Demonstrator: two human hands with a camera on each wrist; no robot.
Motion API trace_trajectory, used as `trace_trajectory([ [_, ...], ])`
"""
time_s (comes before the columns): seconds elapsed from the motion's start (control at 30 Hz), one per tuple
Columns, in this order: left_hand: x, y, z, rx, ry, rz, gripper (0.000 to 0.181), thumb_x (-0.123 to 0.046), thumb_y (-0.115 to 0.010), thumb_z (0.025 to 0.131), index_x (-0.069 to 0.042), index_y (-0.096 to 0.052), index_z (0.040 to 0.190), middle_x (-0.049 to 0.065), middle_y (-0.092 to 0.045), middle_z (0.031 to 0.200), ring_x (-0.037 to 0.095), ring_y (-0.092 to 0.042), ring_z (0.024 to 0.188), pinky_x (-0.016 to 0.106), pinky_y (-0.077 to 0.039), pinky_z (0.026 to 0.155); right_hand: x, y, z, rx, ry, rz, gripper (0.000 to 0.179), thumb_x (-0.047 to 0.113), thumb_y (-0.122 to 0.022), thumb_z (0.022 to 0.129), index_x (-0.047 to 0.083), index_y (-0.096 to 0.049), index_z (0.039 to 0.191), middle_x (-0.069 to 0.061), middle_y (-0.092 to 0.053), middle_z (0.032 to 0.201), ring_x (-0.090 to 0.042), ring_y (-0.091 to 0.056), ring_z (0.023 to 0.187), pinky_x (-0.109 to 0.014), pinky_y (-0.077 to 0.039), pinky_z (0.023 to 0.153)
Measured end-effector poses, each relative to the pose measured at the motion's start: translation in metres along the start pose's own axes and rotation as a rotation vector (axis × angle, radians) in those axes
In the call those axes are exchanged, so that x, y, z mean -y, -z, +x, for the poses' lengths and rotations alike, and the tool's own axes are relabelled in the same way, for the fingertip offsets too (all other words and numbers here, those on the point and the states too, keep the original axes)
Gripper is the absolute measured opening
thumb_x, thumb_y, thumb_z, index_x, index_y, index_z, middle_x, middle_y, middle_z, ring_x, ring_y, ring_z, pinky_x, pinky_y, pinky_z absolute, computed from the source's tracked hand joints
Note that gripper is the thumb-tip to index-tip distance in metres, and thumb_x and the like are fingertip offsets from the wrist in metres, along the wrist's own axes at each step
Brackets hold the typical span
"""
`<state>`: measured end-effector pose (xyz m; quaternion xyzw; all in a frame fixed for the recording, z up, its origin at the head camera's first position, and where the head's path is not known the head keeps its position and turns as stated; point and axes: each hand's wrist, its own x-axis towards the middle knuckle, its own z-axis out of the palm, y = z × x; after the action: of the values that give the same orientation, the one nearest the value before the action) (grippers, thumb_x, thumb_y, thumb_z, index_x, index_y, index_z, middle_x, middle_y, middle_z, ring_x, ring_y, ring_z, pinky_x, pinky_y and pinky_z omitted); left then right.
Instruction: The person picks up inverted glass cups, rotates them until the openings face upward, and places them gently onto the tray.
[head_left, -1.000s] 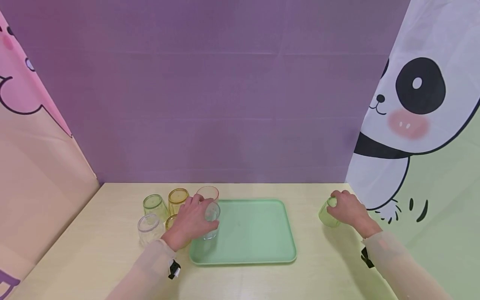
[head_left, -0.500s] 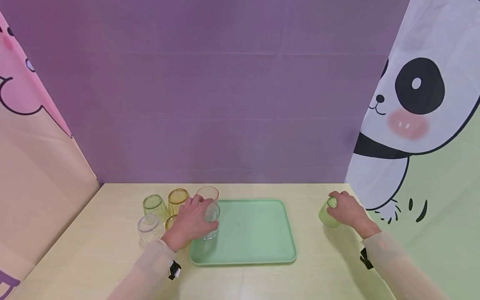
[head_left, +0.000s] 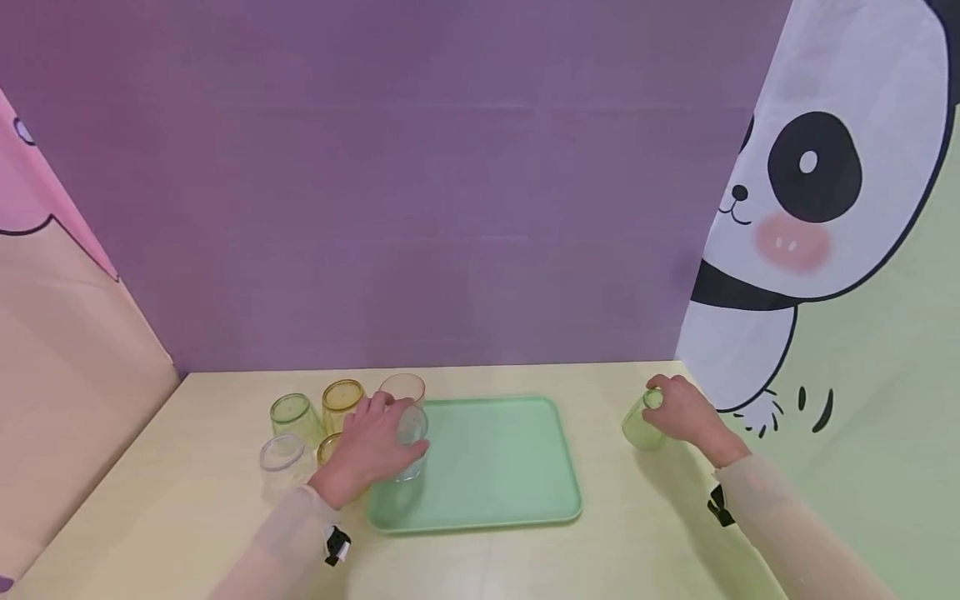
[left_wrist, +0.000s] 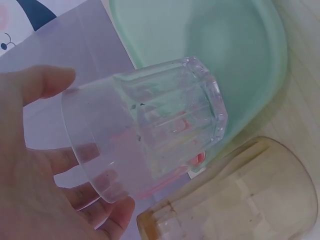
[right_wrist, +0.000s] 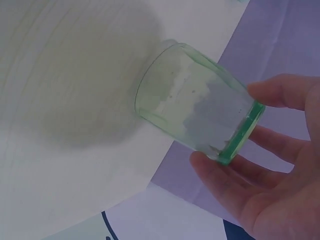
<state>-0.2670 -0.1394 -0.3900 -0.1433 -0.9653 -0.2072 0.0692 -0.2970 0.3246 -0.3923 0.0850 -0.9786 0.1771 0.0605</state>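
Note:
My left hand [head_left: 367, 446] pinches a clear drinking glass [left_wrist: 167, 117] by its rim, thumb on one side and fingers on the other. That glass is upright, its thick faceted base at the left part of the green tray [head_left: 495, 462]. Off to the right, my right hand [head_left: 681, 410] holds a green glass [right_wrist: 195, 105] from above, fingers and thumb round its thick base. The green glass is upside down, its mouth at the table. Beside my left hand, an amber glass [left_wrist: 235, 195] is partly hidden in the head view.
Left of the tray are upside-down glasses: another green glass [head_left: 294, 414], a second amber glass [head_left: 342, 400] and another clear glass [head_left: 282, 462]. A red-rimmed glass [head_left: 402, 386] stands behind my left hand. A purple backdrop [head_left: 420, 208] rises at the table's back edge.
The whole head view has shifted, with the scene sliding slightly left. Both hands keep their hold on the same glasses, with no clear movement relative to the tray.

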Motion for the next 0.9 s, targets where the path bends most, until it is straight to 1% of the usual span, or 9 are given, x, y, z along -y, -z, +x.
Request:
trace_trajectory([
  [0.17,0.002,-0.003,0.001,-0.011,0.012,-0.029,0.057,-0.038,-0.067,0.089,-0.008,-0.061,0.137,0.020,-0.051,0.131,0.041,-0.042,0.122,0.061,-0.035,0.100,0.011,0.006,-0.001,0.007,-0.007,0.030,0.047,0.015,-0.066,0.083,-0.012,-0.058,0.120,-0.033,-0.060,0.112,-0.044,-0.060,0.099,-0.055,-0.050,0.083],
  [0.33,0.001,-0.002,-0.001,-0.034,0.028,-0.037,0.056,-0.036,-0.068,0.087,-0.008,-0.063,0.134,0.020,-0.051,0.130,0.041,-0.043,0.122,0.061,-0.035,0.099,0.020,0.006,-0.001,-0.009,-0.007,0.082,0.048,0.017,-0.065,0.085,-0.012,-0.056,0.121,-0.033,-0.059,0.113,-0.041,-0.059,0.096,-0.055,-0.049,0.081],
  [0.6,-0.003,0.000,-0.002,-0.047,0.030,-0.015,0.055,-0.036,-0.069,0.087,-0.007,-0.065,0.133,0.020,-0.051,0.131,0.041,-0.042,0.121,0.061,-0.036,0.097,0.035,0.001,-0.003,-0.042,0.005,0.153,0.046,0.019,-0.066,0.088,-0.009,-0.057,0.123,-0.030,-0.061,0.116,-0.044,-0.060,0.105,-0.057,-0.049,0.088],
  [0.9,-0.004,0.001,-0.004,-0.063,0.004,-0.005,0.051,-0.032,-0.067,0.086,-0.006,-0.066,0.130,0.020,-0.053,0.128,0.042,-0.043,0.119,0.061,-0.034,0.098,0.051,-0.001,-0.006,-0.064,0.014,0.232,0.044,0.022,-0.069,0.090,-0.005,-0.059,0.124,-0.020,-0.065,0.110,-0.034,-0.062,0.097,-0.047,-0.050,0.081],
])
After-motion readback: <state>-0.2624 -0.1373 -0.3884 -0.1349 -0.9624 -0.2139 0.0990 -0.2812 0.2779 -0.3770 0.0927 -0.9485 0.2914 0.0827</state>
